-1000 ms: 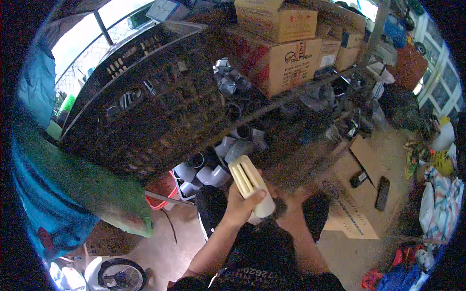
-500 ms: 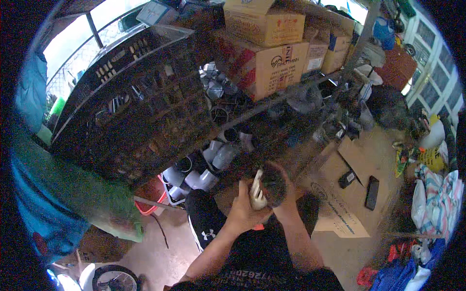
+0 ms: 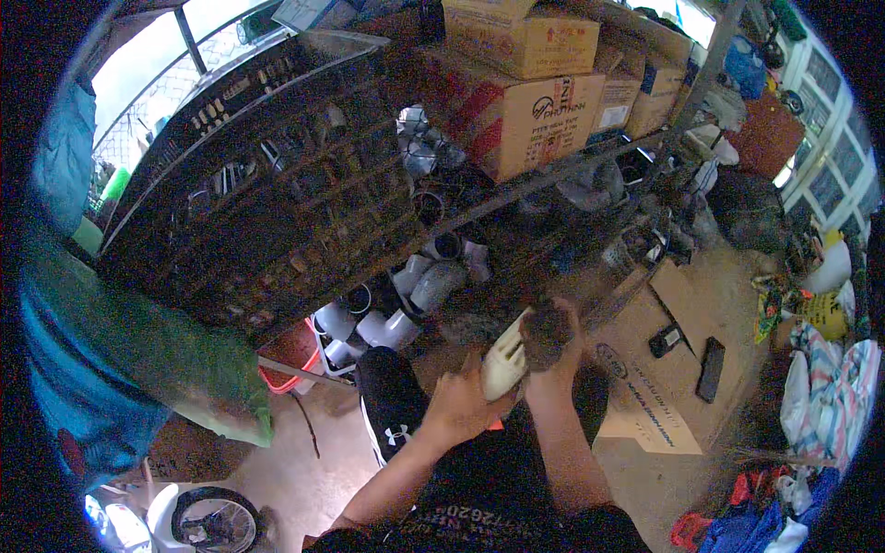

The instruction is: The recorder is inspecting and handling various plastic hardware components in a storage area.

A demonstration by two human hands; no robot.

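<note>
Over my lap, my left hand (image 3: 458, 405) is closed round the lower end of a cream-coloured model hand (image 3: 504, 367). Its long, finger-like ridges point up and to the right. Close beside it, my right hand (image 3: 558, 373) is closed on a dark, roundish thing (image 3: 546, 334), too blurred to name. That dark thing sits against the upper right side of the model hand; whether the two touch, I cannot tell. My left fingers are partly hidden behind the cream piece.
A dark compartment rack (image 3: 304, 194) fills the left. Grey pipe elbows (image 3: 435, 286) lie in a crate ahead. Cardboard boxes (image 3: 544, 120) stand behind. Flattened cardboard (image 3: 645, 405) with a black phone (image 3: 710, 369) lies right. A red basin (image 3: 300, 355) and a wheel (image 3: 217, 521) are left.
Both hands have shifted slightly to the right. The model hand has turned, showing more of its cream surface, and the dark thing has moved along with my right hand.
</note>
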